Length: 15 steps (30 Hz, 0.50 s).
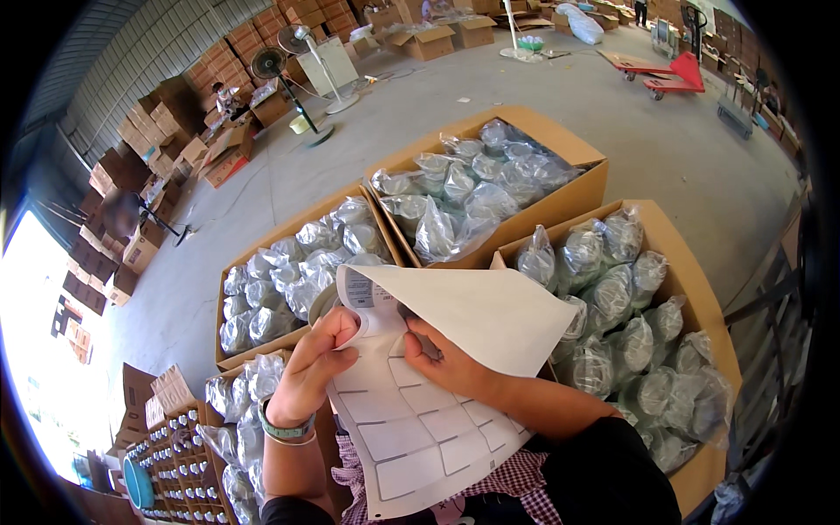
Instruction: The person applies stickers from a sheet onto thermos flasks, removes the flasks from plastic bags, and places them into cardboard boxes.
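From where I stand, the sheet of labels (411, 429) hangs just in front of the person's body, under and between the hands, above a ring of open boxes. The left hand (317, 359) has its thumb and fingers pinched on the paper's upper left edge. The right hand (455, 363) lies over the sheet with its fingers bent beneath a raised white flap (499, 319); I can't tell whether they are gripping paper. The sheet is white, marked into pale rectangles with thin grey lines, and bows gently toward its bottom end. The flap is blank on top and curls at its left end, where some small print shows; whether it is a separate sheet I can't make out. A green band (287, 430) circles the left wrist, and checked cloth (532, 490) shows below the paper. Around all this, the left box (254, 354), the far box (588, 186) and the right box (724, 376) are packed with rounded things in clear plastic (604, 302). Near the lower left, white-topped pieces (171, 468) stand in rows beside a blue basin (137, 483). Beyond stretches a grey concrete floor (394, 101), with standing fans (271, 66), a red pallet truck (687, 72) and brown cartons (232, 52) stacked against a ribbed wall (206, 35).
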Available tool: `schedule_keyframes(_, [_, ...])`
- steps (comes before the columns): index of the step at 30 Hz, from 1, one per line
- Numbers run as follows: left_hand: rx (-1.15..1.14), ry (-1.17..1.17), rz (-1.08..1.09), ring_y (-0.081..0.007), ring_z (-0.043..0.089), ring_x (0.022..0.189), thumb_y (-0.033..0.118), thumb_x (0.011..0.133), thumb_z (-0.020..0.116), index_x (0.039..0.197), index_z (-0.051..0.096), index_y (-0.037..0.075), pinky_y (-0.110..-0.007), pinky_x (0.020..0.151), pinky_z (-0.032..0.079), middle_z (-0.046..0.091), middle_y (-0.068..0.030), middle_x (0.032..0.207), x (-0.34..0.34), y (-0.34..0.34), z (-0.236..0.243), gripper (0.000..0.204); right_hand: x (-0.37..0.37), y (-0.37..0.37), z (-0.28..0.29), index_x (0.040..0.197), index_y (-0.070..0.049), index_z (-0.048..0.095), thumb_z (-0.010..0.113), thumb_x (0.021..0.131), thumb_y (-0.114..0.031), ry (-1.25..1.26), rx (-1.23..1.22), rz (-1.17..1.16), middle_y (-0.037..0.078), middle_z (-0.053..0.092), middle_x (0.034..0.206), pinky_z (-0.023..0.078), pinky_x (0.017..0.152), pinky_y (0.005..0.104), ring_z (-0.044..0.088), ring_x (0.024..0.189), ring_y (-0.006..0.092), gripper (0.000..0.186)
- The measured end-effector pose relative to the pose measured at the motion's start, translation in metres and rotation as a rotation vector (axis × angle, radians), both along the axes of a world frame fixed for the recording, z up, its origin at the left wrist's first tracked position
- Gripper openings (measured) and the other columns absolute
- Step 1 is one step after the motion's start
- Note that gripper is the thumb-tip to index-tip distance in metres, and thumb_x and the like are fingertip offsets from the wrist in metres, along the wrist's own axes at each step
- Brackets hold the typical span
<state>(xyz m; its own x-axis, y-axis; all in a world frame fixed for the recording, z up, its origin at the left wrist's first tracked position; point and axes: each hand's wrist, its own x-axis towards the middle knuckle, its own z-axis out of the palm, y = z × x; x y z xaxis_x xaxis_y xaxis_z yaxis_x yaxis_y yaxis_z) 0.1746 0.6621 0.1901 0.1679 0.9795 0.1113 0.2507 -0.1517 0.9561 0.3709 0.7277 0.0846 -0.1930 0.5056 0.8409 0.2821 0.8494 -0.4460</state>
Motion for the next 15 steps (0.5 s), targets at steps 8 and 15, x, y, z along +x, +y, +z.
schedule_keyframes(8, [0.078, 0.007, 0.042, -0.0219, 0.048, 0.092, 0.005, 0.086, 0.055, 0.104, 0.059, 0.000, -0.037, 0.088, 0.034, 0.056, -0.0071, 0.096, 0.007, 0.006, -0.017, 0.019, 0.023, 0.015, 0.003, 0.099, -0.005, 0.071, 0.072, 0.081, -0.003, 0.008, -0.230, 0.000, 0.013, 0.072, 0.127, 0.056, 0.085, 0.0301, 0.072, 0.098, 0.0274, 0.018])
schedule_keyframes(15, [0.314, 0.635, -0.001, -0.0268, 0.053, 0.105, 0.001, 0.074, 0.068, 0.099, 0.061, 0.007, -0.044, 0.095, 0.033, 0.069, -0.0048, 0.112, 0.007, 0.013, -0.016, 0.026, 0.128, 0.061, 0.027, 0.108, -0.005, 0.068, 0.069, 0.087, -0.010, 0.149, -0.514, 0.157, 0.013, 0.070, 0.127, 0.056, 0.087, 0.0310, 0.070, 0.102, 0.0256, 0.022])
